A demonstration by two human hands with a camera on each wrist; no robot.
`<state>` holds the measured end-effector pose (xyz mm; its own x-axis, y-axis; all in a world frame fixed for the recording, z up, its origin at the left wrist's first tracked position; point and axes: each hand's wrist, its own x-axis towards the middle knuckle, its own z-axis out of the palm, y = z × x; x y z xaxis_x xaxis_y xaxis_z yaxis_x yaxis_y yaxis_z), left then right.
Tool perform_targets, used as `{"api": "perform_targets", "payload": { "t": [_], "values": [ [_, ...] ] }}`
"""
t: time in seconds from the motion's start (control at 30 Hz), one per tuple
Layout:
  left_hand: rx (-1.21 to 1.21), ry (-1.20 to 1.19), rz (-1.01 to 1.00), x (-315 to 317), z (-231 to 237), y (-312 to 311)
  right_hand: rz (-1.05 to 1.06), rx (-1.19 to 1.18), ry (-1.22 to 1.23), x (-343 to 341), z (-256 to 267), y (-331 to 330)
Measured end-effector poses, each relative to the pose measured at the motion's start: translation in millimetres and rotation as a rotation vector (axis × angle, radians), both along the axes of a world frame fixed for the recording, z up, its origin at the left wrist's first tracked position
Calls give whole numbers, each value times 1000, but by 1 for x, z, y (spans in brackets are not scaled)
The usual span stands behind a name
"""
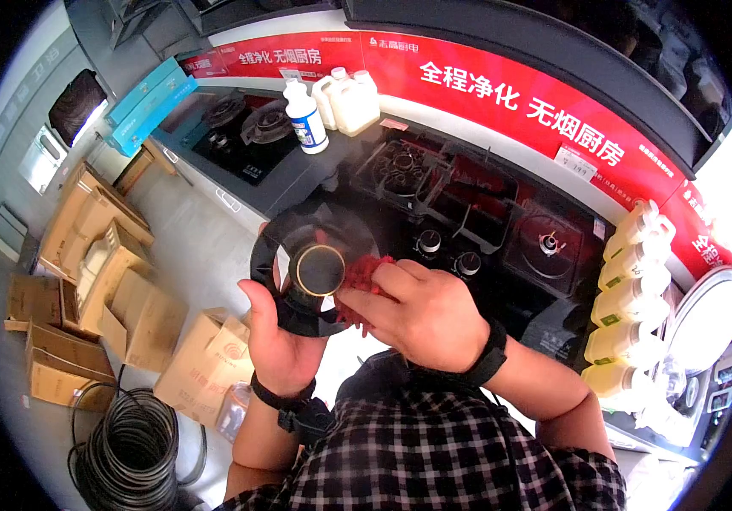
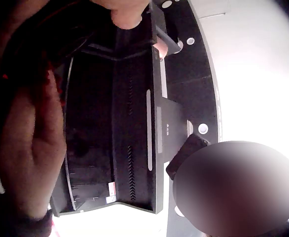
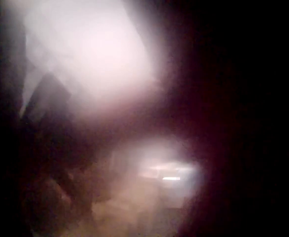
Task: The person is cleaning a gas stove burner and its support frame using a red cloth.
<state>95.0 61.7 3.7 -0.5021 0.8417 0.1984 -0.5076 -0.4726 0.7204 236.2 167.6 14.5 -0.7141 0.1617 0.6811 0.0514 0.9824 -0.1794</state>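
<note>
My left hand (image 1: 287, 347) holds a black ring-shaped stove part (image 1: 301, 324) from below, its thumb sticking up beside the rim. A dark round disc with a brass-coloured edge (image 1: 321, 270) shows in the ring's middle. With my right hand (image 1: 430, 311) I press a fuzzy red cloth (image 1: 354, 313) against the ring's right side, the fingers bent over the cloth. In the left wrist view the right hand (image 2: 33, 143) shows at the left below the dark part, and a thumb (image 2: 127, 15) juts in at the top. The right wrist view is dark and blurred.
A black gas hob (image 1: 468, 196) lies ahead on the counter. Behind the ring stand a white bottle (image 1: 304, 119) and pale jugs (image 1: 353, 102). Yellow bottles (image 1: 625, 298) line the right side. Cardboard boxes (image 1: 212, 362) and a coiled black hose (image 1: 132, 443) are on the floor at left.
</note>
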Motion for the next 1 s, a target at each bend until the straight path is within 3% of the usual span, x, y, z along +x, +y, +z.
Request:
{"api": "perform_targets", "payload": {
  "t": [0.53, 0.77, 1.0],
  "values": [
    [-69, -5, -66, -1, -5, -2, 42, -20, -37, 10, -1, 15],
    [-110, 2, -111, -2, -3, -1, -126, -63, 17, 4, -2, 18],
    [-27, -69, -107, -2, -6, 2, -152, 8, -26, 2, -9, 9]
  ]
}}
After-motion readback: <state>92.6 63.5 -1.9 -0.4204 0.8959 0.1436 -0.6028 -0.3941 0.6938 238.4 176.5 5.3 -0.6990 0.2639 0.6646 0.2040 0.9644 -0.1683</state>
